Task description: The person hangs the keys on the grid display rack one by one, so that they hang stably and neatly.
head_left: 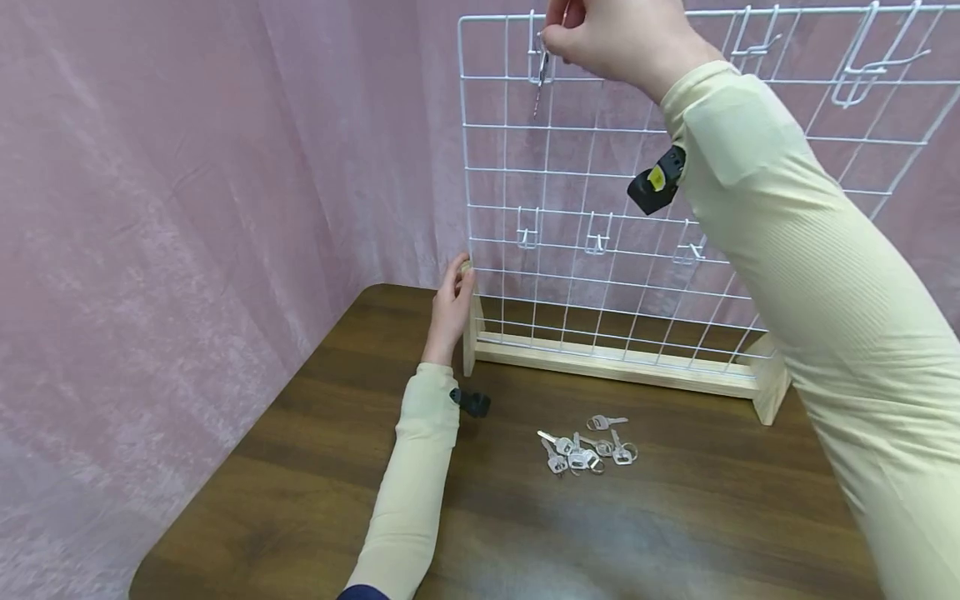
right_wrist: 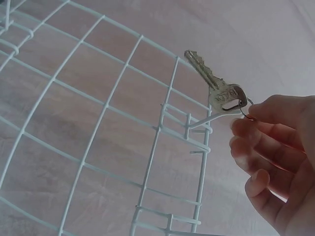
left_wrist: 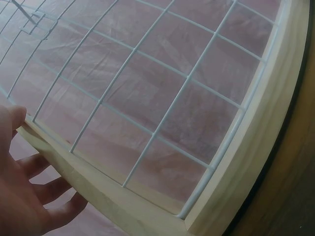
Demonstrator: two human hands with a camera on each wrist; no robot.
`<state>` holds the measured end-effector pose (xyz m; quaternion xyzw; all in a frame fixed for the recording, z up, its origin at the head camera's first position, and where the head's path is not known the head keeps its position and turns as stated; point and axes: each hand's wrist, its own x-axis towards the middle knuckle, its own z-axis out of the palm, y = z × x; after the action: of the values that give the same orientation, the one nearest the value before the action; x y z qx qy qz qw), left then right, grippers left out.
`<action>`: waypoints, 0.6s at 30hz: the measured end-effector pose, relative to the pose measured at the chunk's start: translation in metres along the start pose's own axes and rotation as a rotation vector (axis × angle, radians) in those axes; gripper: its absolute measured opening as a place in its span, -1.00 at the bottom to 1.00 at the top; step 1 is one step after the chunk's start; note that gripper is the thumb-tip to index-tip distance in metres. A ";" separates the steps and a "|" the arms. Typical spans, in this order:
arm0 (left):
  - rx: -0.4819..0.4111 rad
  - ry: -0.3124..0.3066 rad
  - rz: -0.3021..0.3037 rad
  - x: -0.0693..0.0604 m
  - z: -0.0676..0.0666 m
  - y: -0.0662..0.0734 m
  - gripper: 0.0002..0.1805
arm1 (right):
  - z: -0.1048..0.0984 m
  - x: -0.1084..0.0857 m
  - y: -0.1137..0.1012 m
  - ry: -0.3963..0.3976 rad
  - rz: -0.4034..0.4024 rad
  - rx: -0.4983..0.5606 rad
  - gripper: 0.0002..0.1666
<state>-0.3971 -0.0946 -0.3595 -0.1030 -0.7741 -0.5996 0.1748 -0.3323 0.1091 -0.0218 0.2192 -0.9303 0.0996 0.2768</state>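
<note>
Up at the top left of the white wire grid (head_left: 570, 127), my right hand (head_left: 622, 37) pinches the small ring of a silver key (right_wrist: 226, 93). The key hangs close to a white wire hook (right_wrist: 204, 120); in the right wrist view the ring is by the hook's tip, and whether the hook passes through it I cannot tell. My left hand (head_left: 450, 308) holds the grid's wooden stand (left_wrist: 64, 162) at its left upright, thumb on one side and fingers on the other. Several more silver keys with rings (head_left: 581, 454) lie in a loose pile on the table.
More hooks hang on the grid: a top middle hook (head_left: 753, 50), a top right hook (head_left: 862, 75) and a lower row with a left hook (head_left: 527, 237). The stand's wooden base bar (head_left: 615, 362) rests on the brown table (head_left: 300, 467). A pink curtain (head_left: 187, 208) hangs behind.
</note>
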 end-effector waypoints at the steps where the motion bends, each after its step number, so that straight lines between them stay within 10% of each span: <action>1: -0.003 0.002 0.004 0.000 0.000 0.000 -0.49 | -0.001 0.001 0.000 -0.004 0.012 0.006 -0.64; 18: -0.012 0.029 0.006 0.001 0.009 0.009 -0.54 | -0.003 0.011 0.005 -0.079 0.066 0.014 -0.69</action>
<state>-0.3960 -0.0840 -0.3529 -0.0975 -0.7677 -0.6051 0.1873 -0.3421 0.1106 -0.0138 0.1938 -0.9466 0.1063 0.2347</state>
